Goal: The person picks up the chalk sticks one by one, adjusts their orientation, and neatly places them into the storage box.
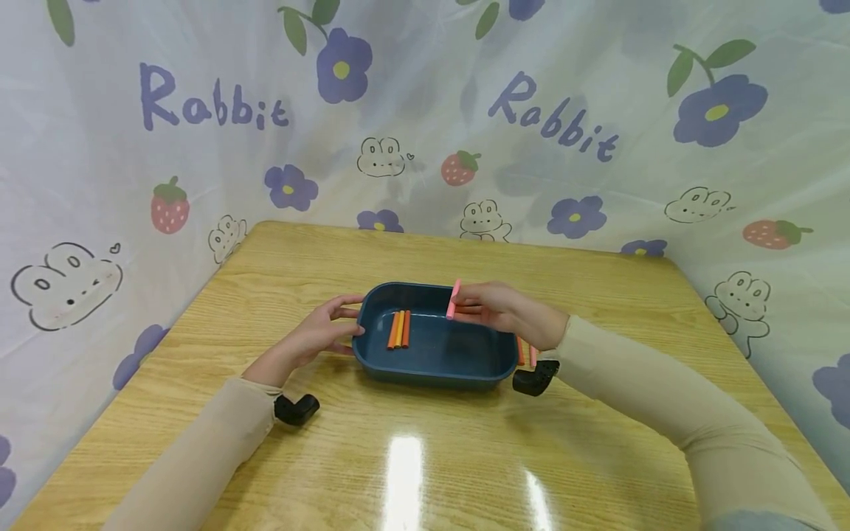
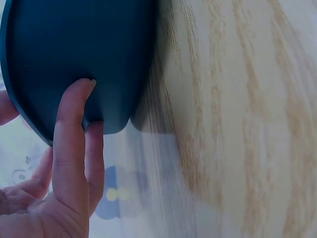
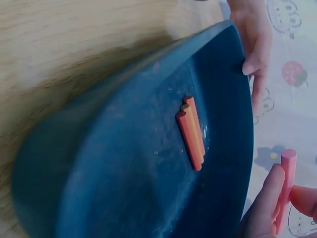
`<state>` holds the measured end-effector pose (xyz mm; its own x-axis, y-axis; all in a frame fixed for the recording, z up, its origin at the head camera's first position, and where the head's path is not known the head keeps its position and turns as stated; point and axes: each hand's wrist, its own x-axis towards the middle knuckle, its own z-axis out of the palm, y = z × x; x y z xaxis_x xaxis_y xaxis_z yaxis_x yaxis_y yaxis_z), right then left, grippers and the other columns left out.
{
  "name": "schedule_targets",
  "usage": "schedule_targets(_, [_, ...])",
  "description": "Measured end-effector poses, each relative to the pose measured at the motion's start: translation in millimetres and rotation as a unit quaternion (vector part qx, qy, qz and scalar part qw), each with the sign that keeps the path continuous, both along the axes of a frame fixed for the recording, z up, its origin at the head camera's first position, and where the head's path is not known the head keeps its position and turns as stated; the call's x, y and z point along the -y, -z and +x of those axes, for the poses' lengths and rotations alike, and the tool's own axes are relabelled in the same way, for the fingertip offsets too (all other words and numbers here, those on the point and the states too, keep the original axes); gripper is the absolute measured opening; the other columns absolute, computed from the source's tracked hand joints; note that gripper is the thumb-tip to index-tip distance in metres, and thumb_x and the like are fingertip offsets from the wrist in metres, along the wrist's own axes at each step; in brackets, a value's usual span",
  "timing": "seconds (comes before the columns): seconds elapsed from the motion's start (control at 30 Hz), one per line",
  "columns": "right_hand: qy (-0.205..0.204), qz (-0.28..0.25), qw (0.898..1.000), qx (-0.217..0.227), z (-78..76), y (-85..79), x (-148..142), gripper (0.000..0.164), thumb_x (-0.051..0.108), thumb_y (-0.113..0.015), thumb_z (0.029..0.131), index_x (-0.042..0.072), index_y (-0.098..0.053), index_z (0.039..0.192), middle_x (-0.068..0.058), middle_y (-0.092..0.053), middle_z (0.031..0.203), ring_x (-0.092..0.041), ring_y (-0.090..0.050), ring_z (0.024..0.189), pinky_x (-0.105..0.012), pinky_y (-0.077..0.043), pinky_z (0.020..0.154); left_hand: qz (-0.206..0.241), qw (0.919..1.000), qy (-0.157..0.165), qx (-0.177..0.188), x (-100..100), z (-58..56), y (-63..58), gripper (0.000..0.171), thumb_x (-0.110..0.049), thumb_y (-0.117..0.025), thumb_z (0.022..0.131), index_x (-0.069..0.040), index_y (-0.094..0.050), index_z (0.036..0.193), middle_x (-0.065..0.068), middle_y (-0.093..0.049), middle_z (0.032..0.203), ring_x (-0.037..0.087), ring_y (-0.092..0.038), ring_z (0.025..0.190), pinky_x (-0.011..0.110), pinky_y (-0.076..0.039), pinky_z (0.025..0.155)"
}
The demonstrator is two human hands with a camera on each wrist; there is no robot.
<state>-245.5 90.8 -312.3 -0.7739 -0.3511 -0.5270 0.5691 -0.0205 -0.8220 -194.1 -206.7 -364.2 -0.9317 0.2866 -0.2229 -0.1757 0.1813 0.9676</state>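
Note:
A dark blue rectangular basin (image 1: 438,361) with rounded corners stands on the table. My left hand (image 1: 323,330) holds its left end, thumb over the rim and fingers along the outer wall (image 2: 114,59). Between thumb and fingers, my right hand (image 1: 494,304) pinches a pink chalk stick (image 1: 454,299) above the basin's far right part. The same pink stick (image 3: 287,173) shows upright in the right wrist view. Inside the basin, toward the left, two orange chalk sticks (image 1: 406,330) and a yellow-orange one (image 1: 400,330) lie side by side, touching.
On the table (image 1: 319,258), right of the basin, lie an orange stick (image 1: 521,352) and a pink stick (image 1: 533,356), partly hidden by the right forearm. A patterned cloth (image 1: 425,96) hangs behind the table and along its sides.

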Motion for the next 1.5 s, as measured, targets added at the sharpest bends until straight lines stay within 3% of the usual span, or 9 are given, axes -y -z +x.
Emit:
schedule_targets(0.27, [-0.024, -0.001, 0.999, 0.032, -7.0, -0.6, 19.4, 0.045, -0.004, -0.052, 0.091, -0.008, -0.040, 0.133, -0.017, -0.049, 0.111, -0.026, -0.054, 0.096, -0.033, -0.048, 0.090, -0.002, 1.0000, -0.002, 0.004, -0.6, -2.2, 0.4, 0.061, -0.005, -0.056, 0.091, -0.006, -0.028, 0.145, 0.027, -0.034, 0.135, 0.031, -0.058, 0.099, 0.045, -0.054, 0.074])
schedule_targets(0.53, [-0.053, 0.018, 0.998, 0.037, -13.8, 4.7, 39.5, 0.040, -0.004, -0.052, 0.091, -0.010, -0.044, 0.129, -0.015, -0.051, 0.104, -0.025, -0.057, 0.090, -0.032, -0.052, 0.084, 0.004, 1.0000, -0.002, 0.006, 1.9, -1.8, 1.3, 0.059, -0.004, -0.054, 0.092, -0.006, -0.028, 0.145, 0.027, -0.034, 0.135, 0.031, -0.056, 0.101, 0.045, -0.054, 0.073])
schedule_targets(0.73, [-0.078, 0.036, 0.995, 0.048, -19.4, 9.4, 47.7, 0.043, -0.004, -0.053, 0.090, -0.011, -0.043, 0.131, -0.015, -0.054, 0.100, -0.023, -0.060, 0.082, -0.031, -0.052, 0.081, 0.004, 1.0000, -0.002, 0.005, 2.0, -0.7, 0.0, 0.059, -0.004, -0.053, 0.092, -0.006, -0.028, 0.145, 0.028, -0.034, 0.135, 0.023, -0.059, 0.095, 0.045, -0.054, 0.074])
schedule_targets(1.0, [-0.093, 0.049, 0.993, 0.057, -27.0, 15.4, 53.1, 0.014, -0.005, -0.055, 0.089, -0.006, -0.055, 0.103, -0.016, -0.056, 0.093, -0.023, -0.061, 0.077, -0.034, -0.053, 0.080, 0.004, 1.0000, -0.004, 0.004, 1.8, -0.9, 0.8, 0.058, -0.002, -0.053, 0.091, -0.006, -0.029, 0.144, 0.027, -0.035, 0.134, 0.023, -0.059, 0.094, 0.045, -0.055, 0.073])
schedule_targets(1.3, [-0.129, 0.069, 0.986, 0.078, -29.1, 26.7, 63.0, 0.024, -0.007, -0.052, 0.090, -0.008, -0.053, 0.113, -0.016, -0.054, 0.096, -0.024, -0.057, 0.081, -0.036, -0.051, 0.085, 0.003, 0.9999, -0.009, 0.008, 3.6, 0.1, 1.3, 0.059, -0.003, -0.055, 0.090, -0.006, -0.029, 0.144, 0.027, -0.035, 0.134, 0.023, -0.060, 0.092, 0.045, -0.055, 0.073])
schedule_targets(1.5, [-0.124, 0.088, 0.985, 0.085, -30.9, 33.8, 68.5, 0.023, -0.009, -0.052, 0.089, -0.008, -0.054, 0.112, -0.017, -0.057, 0.095, -0.025, -0.059, 0.080, -0.034, -0.054, 0.078, 0.009, 0.9999, -0.007, 0.006, 3.9, 0.0, 2.1, 0.061, -0.004, -0.057, 0.089, -0.007, -0.030, 0.144, 0.027, -0.034, 0.135, 0.025, -0.060, 0.095, 0.045, -0.055, 0.073])
